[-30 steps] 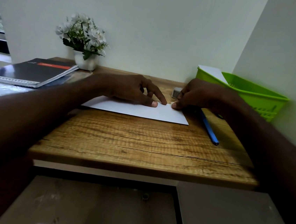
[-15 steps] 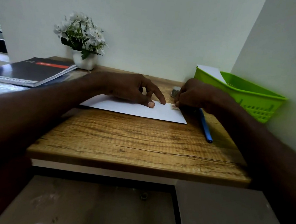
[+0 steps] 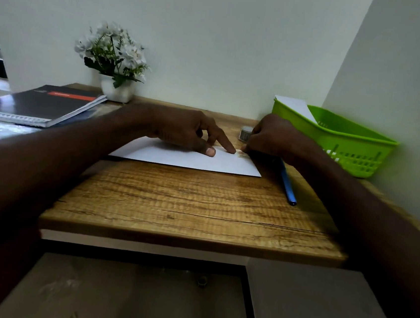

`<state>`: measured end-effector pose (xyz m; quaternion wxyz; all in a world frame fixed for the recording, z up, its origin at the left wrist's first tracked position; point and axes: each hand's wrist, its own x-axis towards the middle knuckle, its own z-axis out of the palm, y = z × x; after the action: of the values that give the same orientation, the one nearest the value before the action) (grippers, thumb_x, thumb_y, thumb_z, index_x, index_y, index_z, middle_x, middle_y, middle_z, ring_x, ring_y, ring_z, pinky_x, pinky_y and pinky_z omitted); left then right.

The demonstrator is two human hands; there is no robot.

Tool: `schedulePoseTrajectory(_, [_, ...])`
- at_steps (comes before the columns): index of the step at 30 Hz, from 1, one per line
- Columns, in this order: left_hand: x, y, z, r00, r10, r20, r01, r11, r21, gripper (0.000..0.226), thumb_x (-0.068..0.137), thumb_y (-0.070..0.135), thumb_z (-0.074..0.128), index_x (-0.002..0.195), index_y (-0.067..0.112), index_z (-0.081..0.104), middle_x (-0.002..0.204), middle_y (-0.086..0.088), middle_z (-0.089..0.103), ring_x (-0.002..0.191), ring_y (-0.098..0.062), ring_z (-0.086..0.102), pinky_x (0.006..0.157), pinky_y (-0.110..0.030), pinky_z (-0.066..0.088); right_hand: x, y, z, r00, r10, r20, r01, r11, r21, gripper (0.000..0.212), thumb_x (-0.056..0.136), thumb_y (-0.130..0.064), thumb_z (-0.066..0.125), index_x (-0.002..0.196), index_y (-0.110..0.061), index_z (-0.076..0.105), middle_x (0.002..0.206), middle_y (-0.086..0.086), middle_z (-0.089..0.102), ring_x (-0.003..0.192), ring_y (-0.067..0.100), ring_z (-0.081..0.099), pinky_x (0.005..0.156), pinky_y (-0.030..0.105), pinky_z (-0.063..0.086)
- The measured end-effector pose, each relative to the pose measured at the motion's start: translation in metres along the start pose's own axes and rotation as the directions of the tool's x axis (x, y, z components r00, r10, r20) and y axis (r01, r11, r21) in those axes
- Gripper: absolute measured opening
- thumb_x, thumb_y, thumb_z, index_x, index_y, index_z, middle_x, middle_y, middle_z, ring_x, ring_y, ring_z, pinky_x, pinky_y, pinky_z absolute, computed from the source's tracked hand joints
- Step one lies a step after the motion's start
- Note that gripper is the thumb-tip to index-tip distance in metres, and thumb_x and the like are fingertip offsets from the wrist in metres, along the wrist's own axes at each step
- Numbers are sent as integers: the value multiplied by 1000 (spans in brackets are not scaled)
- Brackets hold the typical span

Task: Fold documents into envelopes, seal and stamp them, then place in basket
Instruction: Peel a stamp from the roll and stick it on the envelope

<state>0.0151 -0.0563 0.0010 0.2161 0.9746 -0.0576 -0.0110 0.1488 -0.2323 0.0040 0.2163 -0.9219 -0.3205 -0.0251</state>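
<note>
A white envelope (image 3: 178, 158) lies flat on the wooden desk (image 3: 185, 208). My left hand (image 3: 188, 130) rests on its far edge, with the straight index finger and the thumb pressing it down. A small stamp (image 3: 244, 156) sits at the envelope's far right corner. My right hand (image 3: 271, 136) is curled over that corner, its fingertips on the stamp's far edge. The green basket (image 3: 347, 147) stands at the right by the wall, with a white paper (image 3: 296, 107) leaning in it.
A blue pen (image 3: 288, 186) lies right of the envelope. A small grey roll (image 3: 245, 133) sits behind my right hand. A spiral notebook (image 3: 43, 105) and a white flower pot (image 3: 116, 92) are at the back left. Walls close off the back and right.
My left index finger has slid right along the envelope towards the corner. The stamp now shows flat on the envelope below my right fingertips.
</note>
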Motion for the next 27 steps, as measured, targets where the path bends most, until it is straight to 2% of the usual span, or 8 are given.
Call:
schedulePoseTrajectory(5, [-1,2,0,1000,-2,17,2,1000,4,37,102,30,62,135,46,62,113,12,55,88,20,50,79,-11,37,-1,-1,1,999,-20,-42,20,1000,-8,27,88,-32,73,102,-9,77,99,12,75,94,26,70,71,29,55])
schedulePoseTrajectory(9, [-2,4,1,999,-33,37,33,999,9,46,103,30,60,143,52,51,115,8,54,96,-2,50,82,-19,38,-1,1,4,998,-37,-54,37,999,-15,26,87,-29,67,100,-8,75,97,15,72,90,27,69,61,25,45])
schedulePoseTrajectory(12, [-2,7,0,995,-59,76,52,995,84,45,106,31,55,145,51,49,120,8,52,99,-2,48,83,-19,37,-3,4,-1,1000,-28,-5,28,999,36,20,88,-21,71,98,-5,74,92,14,74,84,26,72,59,26,53])
schedulePoseTrajectory(15, [2,9,-1,992,-87,87,85,996,32,46,105,23,55,144,48,52,121,4,51,96,-1,48,80,-16,35,-6,8,-9,997,-21,74,9,988,155,16,93,-12,71,92,3,76,83,16,78,79,28,77,74,37,64])
schedulePoseTrajectory(17, [5,11,-1,991,-89,95,87,996,25,47,104,19,56,144,44,53,119,0,51,92,-3,48,78,-17,36,-8,8,-13,994,-44,96,31,991,131,19,89,-17,79,90,1,76,84,15,78,74,24,73,74,35,61])
schedulePoseTrajectory(19, [7,12,-1,990,-96,100,92,995,38,49,104,18,56,145,45,51,118,0,50,92,-4,47,77,-19,35,-8,7,-13,990,-89,110,84,996,42,27,80,-24,88,90,-2,77,90,13,76,80,22,69,73,33,55])
schedulePoseTrajectory(24, [6,17,-1,987,-125,103,119,991,64,52,104,20,55,147,47,48,117,5,49,95,-4,48,77,-18,35,-8,5,-20,963,-138,232,147,989,-22,23,81,-24,87,96,-10,76,101,10,74,97,24,68,86,38,57])
schedulePoseTrajectory(27, [5,18,-1,985,-133,110,126,990,70,52,104,21,56,147,48,47,115,9,48,96,-3,47,79,-19,34,-9,5,-28,929,-139,343,160,987,-32,19,83,-23,86,96,-17,74,99,4,72,89,17,65,72,30,53])
